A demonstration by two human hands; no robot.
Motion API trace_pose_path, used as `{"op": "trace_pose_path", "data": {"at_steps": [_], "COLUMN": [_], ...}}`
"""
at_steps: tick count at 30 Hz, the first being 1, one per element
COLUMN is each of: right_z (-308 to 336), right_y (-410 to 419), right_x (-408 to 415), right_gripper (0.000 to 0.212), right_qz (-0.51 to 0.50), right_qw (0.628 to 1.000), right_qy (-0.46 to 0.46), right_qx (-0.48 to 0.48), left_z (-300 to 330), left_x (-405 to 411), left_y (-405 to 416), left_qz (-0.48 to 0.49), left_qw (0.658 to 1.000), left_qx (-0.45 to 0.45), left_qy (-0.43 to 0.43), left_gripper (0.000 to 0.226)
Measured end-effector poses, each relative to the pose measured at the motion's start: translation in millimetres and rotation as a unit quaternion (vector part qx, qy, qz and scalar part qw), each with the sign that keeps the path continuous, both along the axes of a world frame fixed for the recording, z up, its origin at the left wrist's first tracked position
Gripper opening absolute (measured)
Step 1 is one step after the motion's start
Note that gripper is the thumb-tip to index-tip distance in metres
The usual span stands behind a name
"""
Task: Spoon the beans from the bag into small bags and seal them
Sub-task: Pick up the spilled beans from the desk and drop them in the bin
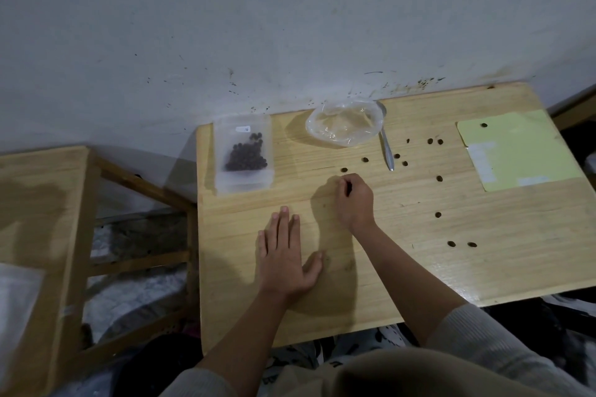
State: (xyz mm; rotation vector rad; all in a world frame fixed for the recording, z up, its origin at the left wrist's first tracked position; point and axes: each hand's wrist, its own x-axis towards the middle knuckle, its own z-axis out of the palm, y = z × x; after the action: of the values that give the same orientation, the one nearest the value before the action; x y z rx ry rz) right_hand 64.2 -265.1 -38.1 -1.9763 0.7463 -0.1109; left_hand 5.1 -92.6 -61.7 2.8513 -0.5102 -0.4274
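A small frosted bag [243, 155] holding dark beans lies on a stack of similar bags at the table's back left. A crumpled clear bag [345, 122] sits at the back centre, with a metal spoon [387, 148] lying beside it on the right. Several loose beans [438, 178] are scattered over the right half of the wooden table [403, 267]. My left hand [285, 255] rests flat on the table, fingers straight. My right hand [353, 200] has its fingers curled, pinching something small and dark, apparently a bean, just in front of a loose bean [344, 169].
A pale yellow card [516, 148] lies at the table's back right with one bean on it. A wooden shelf unit [64, 235] stands to the left. The stained wall [290, 26] runs right behind the table.
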Motion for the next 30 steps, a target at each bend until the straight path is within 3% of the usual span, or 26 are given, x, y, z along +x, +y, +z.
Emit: {"op": "trace_pose_path", "data": {"at_steps": [4,8,13,16,24,30], "right_z": [3.3,5.5,2.0,3.2,-3.3,-0.2], "right_y": [-5.5,-8.8,-13.7,-15.5,-24.5,-27.5], "right_x": [3.8,7.8,9.3,8.5,17.1,17.5], "right_gripper": [0.028,0.045,0.043,0.029,0.020,0.018], "right_qz": [-0.044,-0.028,0.002,-0.001,0.048,0.017], "right_qw": [0.994,0.999,0.998,0.995,0.989,0.993], "right_qy": [-0.008,-0.012,-0.003,-0.016,0.025,0.029], "right_qx": [0.095,0.021,-0.067,-0.098,-0.136,-0.112], "left_z": [0.0,-0.8,3.6,6.9,5.2,4.5], "left_x": [0.3,1.0,2.0,1.4,0.7,0.7], "left_y": [0.1,-0.1,-0.2,-0.8,-0.4,-0.8], "left_qz": [-0.002,-0.003,-0.004,0.002,0.006,0.008], "left_qw": [1.000,1.000,1.000,1.000,1.000,1.000], "left_qx": [0.000,0.009,0.006,-0.001,-0.008,0.000], "left_qy": [-0.001,0.000,0.013,0.020,0.014,0.016], "left_gripper": [0.085,0.085,0.086,0.085,0.084,0.085]}}
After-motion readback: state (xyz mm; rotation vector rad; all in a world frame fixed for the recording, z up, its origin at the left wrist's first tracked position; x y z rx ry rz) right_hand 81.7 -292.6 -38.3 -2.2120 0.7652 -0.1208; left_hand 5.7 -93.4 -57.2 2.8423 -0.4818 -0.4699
